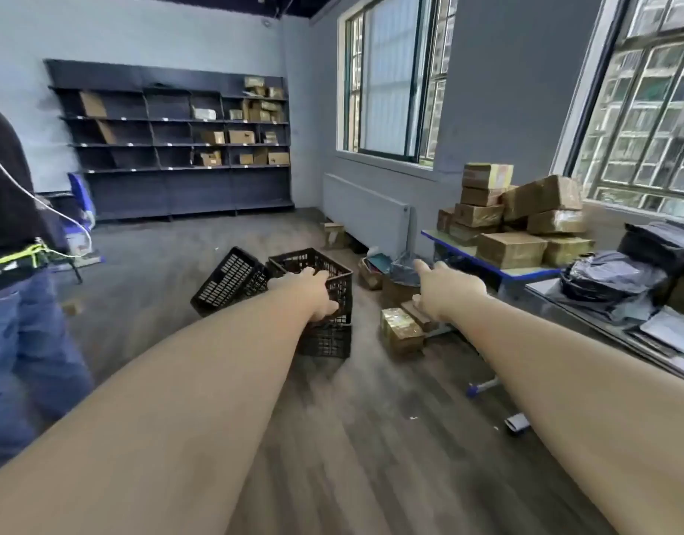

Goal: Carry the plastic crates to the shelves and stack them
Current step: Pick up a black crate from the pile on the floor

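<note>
Crates on the floor, my left grip (317, 291) on one.
I see it clasp the rim of the upright black plastic lattice crate (325, 303); a second black crate (228, 281) leans beside it. My right grip (444, 289) hangs released, fingers straight. Dark wall shelves (170, 140) stand far across the room.

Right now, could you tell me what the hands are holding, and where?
The left hand grips the upright black crate by its near top rim; the right hand holds nothing.

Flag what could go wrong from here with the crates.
1. The left hand alone grips the upright crate by its rim; a one-hand grip may let it tilt or slip.
2. The tipped crate leans beside it and could get knocked.
3. Boxes on the floor and a bystander crowd the way to the shelves.
</note>
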